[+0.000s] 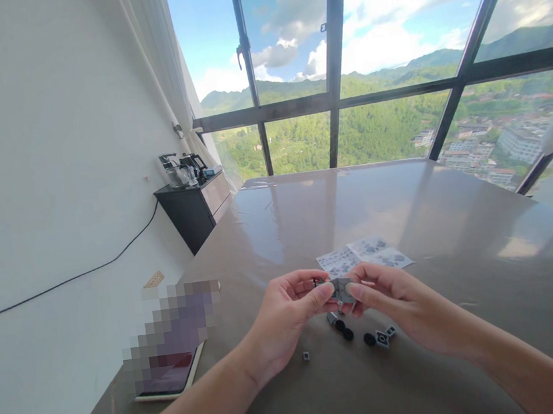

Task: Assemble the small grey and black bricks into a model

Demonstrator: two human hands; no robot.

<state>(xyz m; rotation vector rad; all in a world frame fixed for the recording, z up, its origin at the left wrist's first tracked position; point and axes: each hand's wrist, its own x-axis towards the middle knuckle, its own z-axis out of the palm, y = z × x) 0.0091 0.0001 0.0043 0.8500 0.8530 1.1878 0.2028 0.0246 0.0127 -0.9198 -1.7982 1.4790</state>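
Observation:
Above the middle of the table, my left hand [296, 308] and my right hand [385, 294] pinch a small grey toy-brick assembly [341, 290] between thumbs and fingers. The fingers cover much of its outer ends. Just below the hands lie black round wheel-like pieces [347, 334], with a grey piece [332, 318] beside them. Further right are another black round piece [369, 339] and a grey square piece [382, 338] with a dark pattern. One tiny grey square piece [306, 356] lies apart, below my left hand.
Printed instruction sheets [380, 252] lie flat behind my hands. A tablet-like device [176, 374], partly pixelated, rests at the table's left edge. The brown table [338, 213] runs to large windows. A dark cabinet [190, 217] with glass jugs stands at the far left.

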